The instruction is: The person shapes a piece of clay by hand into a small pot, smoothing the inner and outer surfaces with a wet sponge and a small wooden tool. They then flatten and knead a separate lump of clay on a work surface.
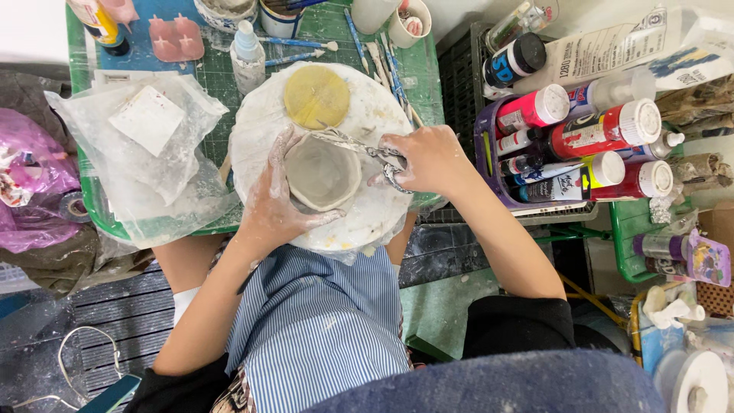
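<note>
You are in the middle of trimming a small grey clay cup [323, 173], which sits near the centre of a round white work board [375, 218] covered in plastic film, on the green cutting mat [214, 76]. Your left hand [277, 200] cups the pot from its nine o'clock side, fingers spread and pressed against the outer wall, the thumb curling round toward six o'clock, so the hand is steadying rather than gripping tight. Your right hand [428, 159] comes in from three o'clock, its fingers threaded through the handles of a pair of clay-smeared scissors [365, 150]; the blades reach across the rim at about one o'clock, though whether they are parted or closed on the clay is too hard to tell here. A flat yellow sponge disc [316, 96] lies on the board at twelve o'clock from the cup, just beside it. Off to three o'clock, well apart, a purple tray [485, 153] holds paint bottles [604, 131] lying on their sides, and a crumpled clear plastic bag [138, 145] lies at nine o'clock. By my reading, the next cut calls for you to keep the wall braced with the left palm and feed the rim to the blades a little at a time, since the soft wall looks likely to buckle under a careless squeeze.
</note>
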